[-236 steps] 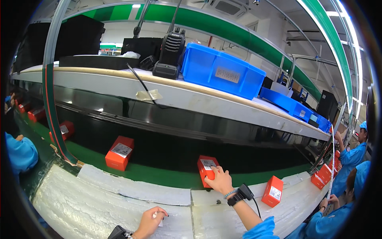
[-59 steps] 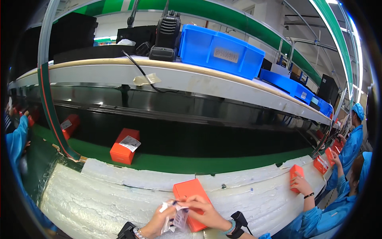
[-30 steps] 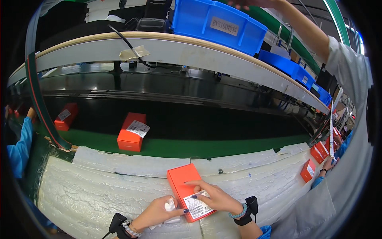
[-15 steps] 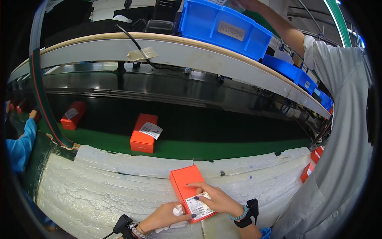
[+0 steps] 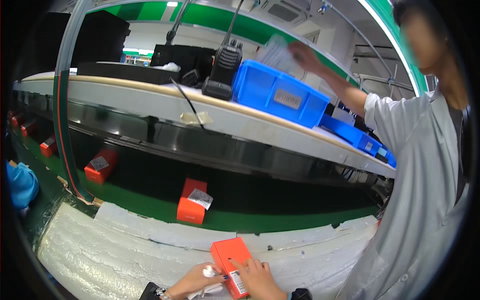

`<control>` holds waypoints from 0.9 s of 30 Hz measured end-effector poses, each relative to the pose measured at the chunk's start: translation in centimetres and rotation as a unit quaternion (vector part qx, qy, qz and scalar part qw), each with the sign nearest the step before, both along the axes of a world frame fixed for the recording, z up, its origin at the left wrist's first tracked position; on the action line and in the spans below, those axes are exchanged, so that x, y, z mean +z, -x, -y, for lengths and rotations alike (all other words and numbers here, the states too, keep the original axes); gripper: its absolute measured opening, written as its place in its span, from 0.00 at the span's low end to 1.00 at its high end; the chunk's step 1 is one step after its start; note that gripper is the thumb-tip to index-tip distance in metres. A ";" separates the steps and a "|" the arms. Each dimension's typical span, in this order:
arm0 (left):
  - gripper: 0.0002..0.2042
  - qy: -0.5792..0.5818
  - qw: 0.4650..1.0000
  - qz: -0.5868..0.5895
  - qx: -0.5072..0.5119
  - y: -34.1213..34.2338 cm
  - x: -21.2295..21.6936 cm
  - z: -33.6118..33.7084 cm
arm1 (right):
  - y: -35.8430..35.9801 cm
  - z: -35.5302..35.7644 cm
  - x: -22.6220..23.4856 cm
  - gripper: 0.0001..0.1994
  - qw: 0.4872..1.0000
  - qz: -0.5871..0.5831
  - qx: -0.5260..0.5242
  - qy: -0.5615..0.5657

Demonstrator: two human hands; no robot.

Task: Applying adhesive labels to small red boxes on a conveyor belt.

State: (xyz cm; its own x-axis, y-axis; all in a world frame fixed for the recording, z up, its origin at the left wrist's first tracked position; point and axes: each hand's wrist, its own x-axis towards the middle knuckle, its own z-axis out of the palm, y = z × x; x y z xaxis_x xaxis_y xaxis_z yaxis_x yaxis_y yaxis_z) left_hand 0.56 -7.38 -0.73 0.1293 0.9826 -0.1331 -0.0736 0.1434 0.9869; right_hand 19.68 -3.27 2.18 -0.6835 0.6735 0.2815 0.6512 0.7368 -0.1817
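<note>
A red box (image 5: 231, 250) with a white printed label (image 5: 237, 283) lies on the padded work surface in front of me. My left hand (image 5: 191, 281) is at the box's left side, its fingers closed around a crumpled white wad (image 5: 208, 271) that looks like tissue or cloth. One of its fingertips reaches the label's edge. My right hand (image 5: 258, 279) rests on the box from the right with its fingers spread over the top, covering part of the label. More white material shows below my left hand.
Beyond the plastic-wrapped surface (image 5: 135, 255) runs a green conveyor belt (image 5: 150, 205) carrying red boxes (image 5: 192, 204). A shelf above holds a two-way radio (image 5: 223, 70) and blue bins (image 5: 280, 95). At the right, a person in grey (image 5: 410, 200) reaches over a bin. A blue sleeve (image 5: 21, 185) shows left.
My view has tilted upward, so everything sits lower. My right hand's fingers now lie spread farther up the box. The person in grey now holds clear plastic above the bin.
</note>
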 end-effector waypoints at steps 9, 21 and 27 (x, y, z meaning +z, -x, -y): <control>0.07 -0.088 0.974 0.016 0.209 2.9 -2.8 -1.4 | 1.8 -1.6 -0.2 0.18 0.980 0.054 0.105 -0.159; 0.06 -0.167 0.955 -0.010 0.244 1.7 -0.7 -1.3 | -10.4 -14.8 -0.9 0.26 0.941 0.160 -0.256 -0.153; 0.04 -0.166 0.946 -0.096 0.260 2.3 -0.3 -0.5 | 5.3 -17.6 -0.1 0.43 0.992 -0.089 -0.082 0.021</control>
State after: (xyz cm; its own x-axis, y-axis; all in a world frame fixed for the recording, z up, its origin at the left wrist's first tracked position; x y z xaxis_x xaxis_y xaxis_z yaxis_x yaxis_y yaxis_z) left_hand -1.73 -6.88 -0.98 -0.3789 0.8984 0.2220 0.1359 -0.1833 0.9736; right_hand 14.38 14.32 2.10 -0.5058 0.7855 0.3565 0.7168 0.6126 -0.3330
